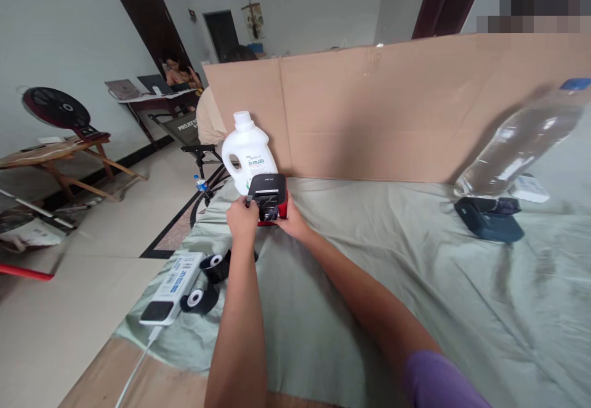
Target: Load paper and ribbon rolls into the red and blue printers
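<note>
A boxy black-and-red device (pixel 270 181) with a dark, shiny recess or window in its front stands tilted on the cloth-covered table, and its exact kind is unclear. My right hand (pixel 294 218) is wrapped around its right side, thumb up along the red edge. At the left edge, my left hand (pixel 242 216) is closed with its fingers curled against the device; a small dark piece shows at the fingertips. Right behind it is a white detergent jug (pixel 249 149) with a handle. Nearer to me, beside my left forearm, lie black rolls with white cores (pixel 199 298).
A white power bank-like box (pixel 173 288) with a cable lies at the left table edge. Cardboard (pixel 332 119) stands along the back. On the right are a large clear bottle (pixel 521 140) and a dark device (pixel 489 220). A person (pixel 178 74) sits at a far desk.
</note>
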Demonstrator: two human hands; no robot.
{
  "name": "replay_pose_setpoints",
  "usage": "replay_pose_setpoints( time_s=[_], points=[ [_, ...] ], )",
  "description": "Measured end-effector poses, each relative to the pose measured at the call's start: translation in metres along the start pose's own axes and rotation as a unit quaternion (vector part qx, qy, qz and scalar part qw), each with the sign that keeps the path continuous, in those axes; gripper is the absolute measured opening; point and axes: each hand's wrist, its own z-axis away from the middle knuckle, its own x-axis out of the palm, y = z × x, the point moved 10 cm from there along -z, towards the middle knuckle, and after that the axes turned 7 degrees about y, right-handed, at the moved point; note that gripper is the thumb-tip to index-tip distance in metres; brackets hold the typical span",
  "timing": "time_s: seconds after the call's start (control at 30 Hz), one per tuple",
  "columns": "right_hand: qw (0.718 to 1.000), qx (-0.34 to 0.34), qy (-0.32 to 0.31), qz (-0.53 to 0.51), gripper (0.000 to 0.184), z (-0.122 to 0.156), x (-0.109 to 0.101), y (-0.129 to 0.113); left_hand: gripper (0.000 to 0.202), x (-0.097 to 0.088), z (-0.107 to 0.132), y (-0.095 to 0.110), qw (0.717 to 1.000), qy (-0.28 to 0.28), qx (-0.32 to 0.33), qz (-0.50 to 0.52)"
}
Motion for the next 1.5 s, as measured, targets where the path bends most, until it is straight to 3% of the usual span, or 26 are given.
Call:
replay_pose_setpoints(
  time_s=[0.13,0.3,0.5,0.63,0.73,0.87,1.0,1.5],
  points=[
    [0.999,-0.010,0.039,-0.015,0.103,0.007,-0.041,-0.007,0.031,0.002,0.013,0.027,0.999,-0.011,0.019,0.028],
    [0.994,-0.035,0.105,0.026,0.100,0.037,-0.128,-0.023,0.032,0.025,0.054,0.088,0.981,-0.044,0.076,0.175],
    [0.978,-0.021,0.191,0.087,0.093,0.122,-0.235,-0.058,0.046,0.041,0.150,0.160,0.896,-0.128,0.133,0.403],
    [0.971,-0.026,0.194,0.138,0.092,0.187,-0.271,-0.082,0.054,0.038,0.219,0.169,0.858,-0.199,0.125,0.458],
    [0.973,-0.029,0.164,0.157,0.092,0.224,-0.276,-0.091,0.056,0.034,0.255,0.152,0.863,-0.210,0.111,0.446],
    [0.980,-0.023,0.129,0.153,0.092,0.249,-0.266,-0.091,0.054,0.030,0.279,0.127,0.871,-0.205,0.107,0.433],
    [0.978,-0.033,0.132,0.157,0.094,0.255,-0.259,-0.089,0.055,0.032,0.285,0.116,0.871,-0.198,0.106,0.437],
    [0.971,-0.042,0.124,0.199,0.096,0.261,-0.259,-0.074,0.056,0.037,0.291,0.109,0.874,-0.202,0.101,0.430]
  ],
)
